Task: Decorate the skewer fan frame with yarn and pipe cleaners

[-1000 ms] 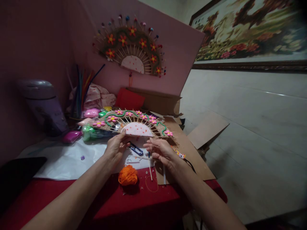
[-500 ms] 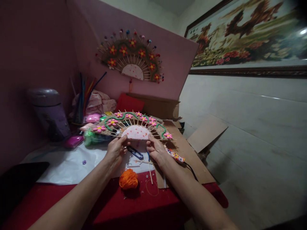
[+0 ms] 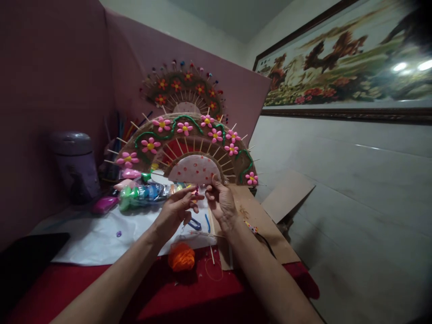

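A handmade fan (image 3: 185, 128) of brown twine and thin sticks stands upright before me, trimmed with pink flowers and a wavy green strip. Its half-round white base has red dots. My right hand (image 3: 221, 200) pinches the lower right corner of that base. Just below the base, apart from it, my left hand (image 3: 178, 207) has its fingers spread and holds nothing. Under the hands lie dark blue snips (image 3: 195, 223), a short blue strip (image 3: 207, 222) and thin sticks. A ball of orange yarn (image 3: 181, 257) sits nearer me.
A similar fan with orange flowers (image 3: 188, 76) hangs on the pink board behind. At left stand a purple flask (image 3: 76, 166) and bagged coloured clay (image 3: 145, 193). Cardboard (image 3: 270, 236) and a patterned corded tool (image 3: 250, 226) lie at right, on the red tablecloth (image 3: 151, 292).
The fan has been raised and tilted up to face me, now covering part of the hanging fan. My left hand has let go of its base; my right hand keeps its hold.
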The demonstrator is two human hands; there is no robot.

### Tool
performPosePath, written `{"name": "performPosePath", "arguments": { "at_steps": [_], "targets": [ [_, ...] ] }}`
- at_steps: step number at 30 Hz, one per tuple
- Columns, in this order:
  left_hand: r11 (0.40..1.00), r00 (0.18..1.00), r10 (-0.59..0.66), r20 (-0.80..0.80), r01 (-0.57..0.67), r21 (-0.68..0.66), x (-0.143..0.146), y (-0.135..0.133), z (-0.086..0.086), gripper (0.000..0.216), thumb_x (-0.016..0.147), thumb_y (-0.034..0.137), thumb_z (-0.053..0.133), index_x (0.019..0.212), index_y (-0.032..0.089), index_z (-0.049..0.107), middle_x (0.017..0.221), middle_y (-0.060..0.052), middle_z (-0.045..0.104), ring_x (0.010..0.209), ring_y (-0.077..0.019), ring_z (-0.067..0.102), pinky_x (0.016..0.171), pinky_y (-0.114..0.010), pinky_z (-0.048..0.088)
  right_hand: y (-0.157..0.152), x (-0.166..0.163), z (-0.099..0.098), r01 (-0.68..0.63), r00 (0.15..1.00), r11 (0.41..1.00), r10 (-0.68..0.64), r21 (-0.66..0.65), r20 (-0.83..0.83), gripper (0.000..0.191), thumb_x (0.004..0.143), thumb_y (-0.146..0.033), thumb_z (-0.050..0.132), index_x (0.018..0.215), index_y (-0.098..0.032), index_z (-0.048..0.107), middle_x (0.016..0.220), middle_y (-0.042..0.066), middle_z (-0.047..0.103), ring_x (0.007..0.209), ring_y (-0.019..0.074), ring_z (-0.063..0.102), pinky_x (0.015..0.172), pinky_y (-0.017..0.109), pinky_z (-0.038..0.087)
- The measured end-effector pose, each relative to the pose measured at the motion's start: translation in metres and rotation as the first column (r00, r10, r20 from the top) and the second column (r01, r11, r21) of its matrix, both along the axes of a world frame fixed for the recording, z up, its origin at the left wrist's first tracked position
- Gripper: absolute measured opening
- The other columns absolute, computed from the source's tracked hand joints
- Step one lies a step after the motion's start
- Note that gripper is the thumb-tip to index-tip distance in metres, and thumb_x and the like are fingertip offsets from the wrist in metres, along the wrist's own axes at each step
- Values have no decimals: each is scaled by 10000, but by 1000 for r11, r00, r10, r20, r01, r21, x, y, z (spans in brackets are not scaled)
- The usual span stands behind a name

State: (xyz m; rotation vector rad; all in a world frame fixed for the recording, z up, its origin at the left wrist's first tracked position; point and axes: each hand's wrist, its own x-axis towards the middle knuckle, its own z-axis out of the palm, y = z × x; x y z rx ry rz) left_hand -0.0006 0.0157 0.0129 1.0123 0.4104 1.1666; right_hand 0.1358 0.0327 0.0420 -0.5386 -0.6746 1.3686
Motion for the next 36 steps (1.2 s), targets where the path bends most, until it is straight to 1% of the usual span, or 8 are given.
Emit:
{"name": "performPosePath", "arguments": {
  "at_steps": [7,12,15,18,20,24,28,36],
  "targets": [
    [996,997,69,-28,-67,63,3,8,-9,227,709,254,676,885,117,632,655,-37,626,453,-71,484,386,-177,324,12,-6,8,-27,984,988,53,154,-168,188,663,-149,702,773,-177,553,624,-72,563,462,20,473,324,98,291],
    [963,891,271,-366,-256,90,2,15,-20,122,672,243,634,721,134,611,568,-3,565,388,-84,415,361,-209,263,12,-6,1,-66,984,969,103,237,-144,191,666,-183,719,778,-187,565,644,-74,555,479,11,473,342,87,309],
    [803,616,587,-526,-524,283,-1,20,-27,55,626,179,619,677,159,629,613,-19,583,528,-132,498,470,-229,342,9,-6,-5,-86,983,967,121,238,-140,206,664,-187,729,803,-183,577,662,-69,557,483,9,470,344,85,318],
    [599,434,797,-420,-652,465,-2,19,-24,186,588,107,585,736,189,664,812,-42,637,731,-172,542,595,-240,390,4,-6,-12,-112,979,967,147,230,-140,215,677,-197,725,838,-186,582,693,-65,561,494,6,471,349,80,324],
    [667,575,745,-338,-623,408,0,14,-18,298,566,71,546,813,185,665,870,-41,639,674,-145,532,540,-225,377,1,-6,-15,-129,977,964,163,231,-137,215,690,-195,714,858,-193,580,711,-65,558,497,3,466,350,78,322],
    [973,954,229,-195,-220,64,4,2,-7,362,592,102,543,942,159,617,858,-47,637,455,-69,464,374,-188,256,-3,-6,-18,-143,976,964,175,222,-132,193,704,-193,696,849,-196,569,676,-68,527,488,7,451,338,78,306],
    [998,997,31,-71,-35,-51,4,-2,-5,245,651,151,599,891,108,626,838,-79,627,565,-89,544,446,-175,358,-3,-5,-17,-144,975,959,180,245,-132,194,691,-207,708,818,-189,563,646,-69,506,485,11,447,333,76,297],
    [999,987,34,-155,-36,-8,4,-1,-9,133,679,218,667,736,105,624,655,-20,558,526,-54,463,385,-139,282,-1,-1,-15,-101,987,966,128,238,-99,169,707,-205,693,787,-191,545,625,-77,484,465,10,422,343,90,299]
  ]
}}
